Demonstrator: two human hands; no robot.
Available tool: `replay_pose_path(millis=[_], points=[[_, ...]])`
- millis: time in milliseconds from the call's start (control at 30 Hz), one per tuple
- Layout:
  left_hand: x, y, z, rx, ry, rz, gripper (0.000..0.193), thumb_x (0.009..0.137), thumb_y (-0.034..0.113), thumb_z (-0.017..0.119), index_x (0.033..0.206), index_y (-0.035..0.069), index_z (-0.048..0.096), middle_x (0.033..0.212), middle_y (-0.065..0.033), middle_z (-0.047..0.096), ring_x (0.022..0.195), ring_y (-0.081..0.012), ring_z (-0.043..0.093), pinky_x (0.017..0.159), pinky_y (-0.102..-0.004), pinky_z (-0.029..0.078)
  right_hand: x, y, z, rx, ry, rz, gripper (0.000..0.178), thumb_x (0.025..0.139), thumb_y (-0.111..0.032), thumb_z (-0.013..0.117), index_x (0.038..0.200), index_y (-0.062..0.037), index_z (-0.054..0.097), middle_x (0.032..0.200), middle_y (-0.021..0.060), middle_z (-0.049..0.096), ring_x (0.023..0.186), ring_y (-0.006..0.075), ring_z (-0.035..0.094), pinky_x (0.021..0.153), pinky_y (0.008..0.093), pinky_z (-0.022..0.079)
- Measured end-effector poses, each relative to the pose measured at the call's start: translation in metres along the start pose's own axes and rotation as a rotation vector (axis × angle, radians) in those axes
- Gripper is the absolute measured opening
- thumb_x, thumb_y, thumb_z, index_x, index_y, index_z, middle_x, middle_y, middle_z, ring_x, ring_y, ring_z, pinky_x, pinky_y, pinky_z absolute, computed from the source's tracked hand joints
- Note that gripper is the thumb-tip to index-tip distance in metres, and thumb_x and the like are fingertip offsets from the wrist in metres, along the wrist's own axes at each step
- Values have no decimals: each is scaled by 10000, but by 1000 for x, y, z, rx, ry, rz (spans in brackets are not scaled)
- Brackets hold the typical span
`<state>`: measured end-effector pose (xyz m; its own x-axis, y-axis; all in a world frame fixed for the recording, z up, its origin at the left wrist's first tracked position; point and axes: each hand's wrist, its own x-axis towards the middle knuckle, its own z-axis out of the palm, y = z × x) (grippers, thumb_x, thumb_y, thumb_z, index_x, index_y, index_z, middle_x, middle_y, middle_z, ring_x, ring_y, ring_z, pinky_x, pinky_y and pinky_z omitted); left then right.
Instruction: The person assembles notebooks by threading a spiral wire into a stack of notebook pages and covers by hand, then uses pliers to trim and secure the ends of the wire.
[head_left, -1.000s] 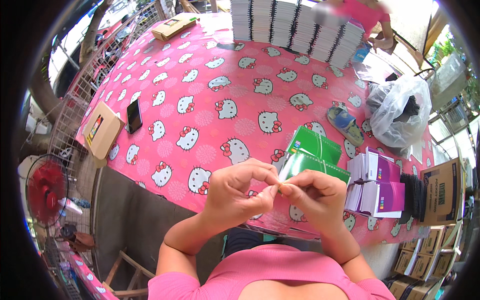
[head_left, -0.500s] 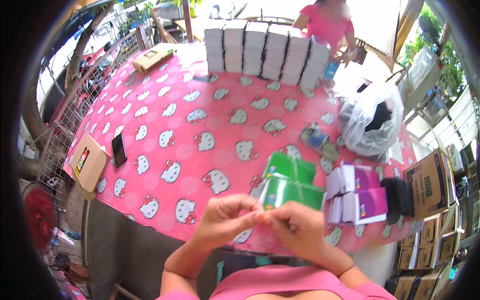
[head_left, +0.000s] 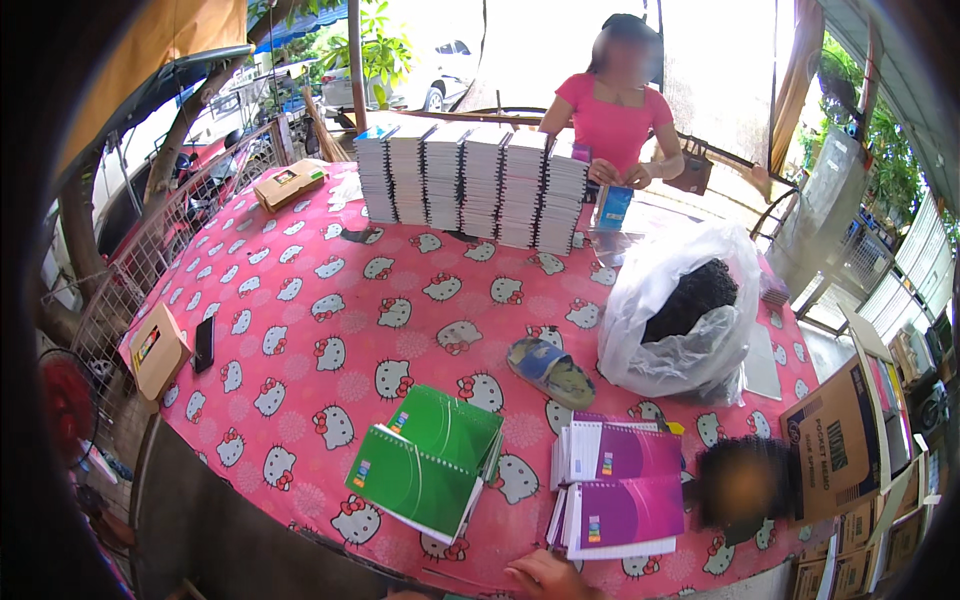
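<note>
Pink tablecloth [head_left: 350, 385] on the table. Purple notebooks [head_left: 632, 515] lie just beyond the right hand [head_left: 548, 575]; contact unclear. Hands met at the fingertips half a second ago, now apart: pinch work looks broken off. Right grip: can't tell. Left hand [head_left: 405, 595]: bare sliver, can't tell. Green notebooks [head_left: 415, 475] leftward, plastic bag [head_left: 665, 368] farther out.

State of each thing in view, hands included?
Green notebooks: closed, overlapping.
Purple notebooks: closed, in two piles.
Phone: screen dark.
Plastic bag: open, black contents showing.
Large carton: open.
Red fan: blurred, can't tell if spinning.
Right hand: partly in frame, grip unclear.
Left hand: barely in frame, grip unclear.
</note>
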<state>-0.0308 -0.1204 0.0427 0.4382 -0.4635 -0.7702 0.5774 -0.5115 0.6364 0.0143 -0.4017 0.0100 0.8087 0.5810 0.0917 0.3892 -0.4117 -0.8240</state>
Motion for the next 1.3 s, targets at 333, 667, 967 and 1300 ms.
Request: replay_pose_path(millis=[333, 667, 967, 1300], points=[[57, 10, -57, 62, 662, 88, 438, 963, 379, 522, 1184, 7, 589, 1107, -75, 618, 1047, -174, 559, 941, -301, 423, 1, 7, 1, -301, -88, -8, 497, 749, -297, 720, 1137, -8, 605, 1193, 185, 536, 1140, 380, 478, 979, 456, 403], [57, 11, -79, 108, 692, 155, 489, 965, 418, 490, 1225, 9, 560, 1171, -107, 593, 1104, -210, 541, 970, -325, 409, 7, 21, 6, -367, -36, -95, 546, 696, -337, 769, 1105, -5, 624, 1158, 173, 540, 1060, 368, 501, 918, 476, 423], [83, -45, -89, 282, 601, 155, 536, 967, 452, 462, 1263, 12, 534, 1229, -137, 571, 1154, -242, 524, 997, -346, 396, 18, 21, -7, -345, -82, -167, 397, 704, -274, 779, 975, -17, 644, 1040, 145, 630, 946, 302, 607, 802, 413, 479], [120, -133, -29, 543, 515, 172, 588, 969, 491, 431, 1305, 14, 506, 1292, -169, 547, 1211, -279, 506, 1026, -369, 382, 18, -13, -8, -503, 61, -196, 442, 673, -252, 809, 997, -18, 621, 1099, 148, 598, 995, 321, 551, 855, 431, 447]])
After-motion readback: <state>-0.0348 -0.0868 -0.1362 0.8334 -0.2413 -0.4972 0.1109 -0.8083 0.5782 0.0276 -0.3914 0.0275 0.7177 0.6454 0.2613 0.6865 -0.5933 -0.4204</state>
